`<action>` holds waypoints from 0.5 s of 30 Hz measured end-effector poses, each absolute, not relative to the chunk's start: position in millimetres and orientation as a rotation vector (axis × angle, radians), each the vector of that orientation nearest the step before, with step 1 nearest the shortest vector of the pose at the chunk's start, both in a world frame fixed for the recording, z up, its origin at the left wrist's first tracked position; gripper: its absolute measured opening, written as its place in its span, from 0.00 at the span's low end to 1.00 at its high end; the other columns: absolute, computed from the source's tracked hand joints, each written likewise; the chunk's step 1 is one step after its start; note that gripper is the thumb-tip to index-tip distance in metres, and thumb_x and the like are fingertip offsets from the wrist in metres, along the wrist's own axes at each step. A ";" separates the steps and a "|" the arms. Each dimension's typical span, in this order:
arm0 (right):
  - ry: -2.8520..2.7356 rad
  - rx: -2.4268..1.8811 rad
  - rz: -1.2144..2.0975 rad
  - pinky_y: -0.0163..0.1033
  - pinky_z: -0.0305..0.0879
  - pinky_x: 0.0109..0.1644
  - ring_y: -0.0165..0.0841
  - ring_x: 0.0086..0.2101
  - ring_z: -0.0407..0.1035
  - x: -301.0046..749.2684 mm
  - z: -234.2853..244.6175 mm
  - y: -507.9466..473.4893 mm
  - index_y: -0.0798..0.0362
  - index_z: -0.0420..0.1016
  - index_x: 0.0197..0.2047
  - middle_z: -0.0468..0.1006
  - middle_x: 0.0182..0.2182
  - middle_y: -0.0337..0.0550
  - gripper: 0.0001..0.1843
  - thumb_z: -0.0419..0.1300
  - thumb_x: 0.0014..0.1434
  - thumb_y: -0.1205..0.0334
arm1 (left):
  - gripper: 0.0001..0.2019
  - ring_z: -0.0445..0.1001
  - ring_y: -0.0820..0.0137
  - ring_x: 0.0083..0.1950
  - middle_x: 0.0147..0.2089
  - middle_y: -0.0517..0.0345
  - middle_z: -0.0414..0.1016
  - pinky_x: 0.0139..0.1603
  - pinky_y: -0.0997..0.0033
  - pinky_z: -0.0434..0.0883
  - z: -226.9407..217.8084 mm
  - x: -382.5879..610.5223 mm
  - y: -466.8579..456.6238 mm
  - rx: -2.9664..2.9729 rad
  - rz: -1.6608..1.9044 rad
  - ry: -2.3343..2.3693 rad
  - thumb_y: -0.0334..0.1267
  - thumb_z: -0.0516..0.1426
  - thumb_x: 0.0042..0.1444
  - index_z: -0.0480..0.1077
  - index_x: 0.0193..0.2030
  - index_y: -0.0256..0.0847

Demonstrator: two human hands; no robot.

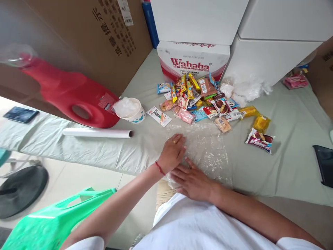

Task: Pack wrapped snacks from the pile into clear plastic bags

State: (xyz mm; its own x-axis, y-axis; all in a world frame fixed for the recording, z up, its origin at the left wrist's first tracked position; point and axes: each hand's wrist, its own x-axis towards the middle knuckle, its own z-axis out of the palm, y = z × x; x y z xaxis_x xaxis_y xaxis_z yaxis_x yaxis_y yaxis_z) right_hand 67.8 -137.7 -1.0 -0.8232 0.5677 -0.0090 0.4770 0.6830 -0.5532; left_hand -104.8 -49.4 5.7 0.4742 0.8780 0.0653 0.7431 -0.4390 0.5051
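Note:
A clear plastic sheet [208, 149] lies crumpled but spread on the pale green table cover [286, 163] in front of me. My left hand [173, 152] rests flat on the sheet's left part, fingers stretched out, a ring on one finger and a red cord at the wrist. My right hand [194, 180] lies flat on the sheet's near edge, fingers together and pointing left, just below the left hand. Neither hand holds anything. Beyond the sheet sits a pile of several wrapped snacks [203, 100].
A white roll [97, 132], a paper cup [131, 110] and a red jug [75, 99] lie to the left. A Wahaha carton [194, 60], white boxes and crumpled plastic [247, 90] stand behind. A green bag [52, 222] hangs near left. A dark device [325, 165] lies right.

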 end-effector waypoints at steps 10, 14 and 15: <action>-2.282 -1.430 0.514 0.55 0.46 0.75 0.41 0.71 0.52 128.5 20.3 -95.2 0.56 0.64 0.70 0.66 0.68 0.53 0.27 0.48 0.74 0.56 | 0.28 0.54 0.54 0.77 0.76 0.45 0.56 0.74 0.45 0.54 -22.5 -102.7 -37.5 2.594 0.283 1.434 0.45 0.42 0.72 0.57 0.74 0.37; -2.194 -1.875 0.308 0.64 0.41 0.74 0.48 0.72 0.46 166.4 -12.3 -83.0 0.58 0.57 0.74 0.56 0.73 0.56 0.31 0.47 0.74 0.54 | 0.30 0.57 0.52 0.76 0.76 0.41 0.55 0.73 0.42 0.52 -21.2 -104.1 -32.3 2.567 0.324 1.554 0.46 0.42 0.71 0.54 0.75 0.36; -2.189 -1.892 0.301 0.63 0.41 0.74 0.47 0.72 0.46 173.7 -18.3 -85.8 0.57 0.57 0.74 0.56 0.73 0.55 0.31 0.46 0.74 0.54 | 0.30 0.57 0.52 0.76 0.76 0.40 0.55 0.73 0.41 0.51 -21.6 -104.5 -29.6 2.558 0.326 1.580 0.46 0.42 0.71 0.54 0.75 0.35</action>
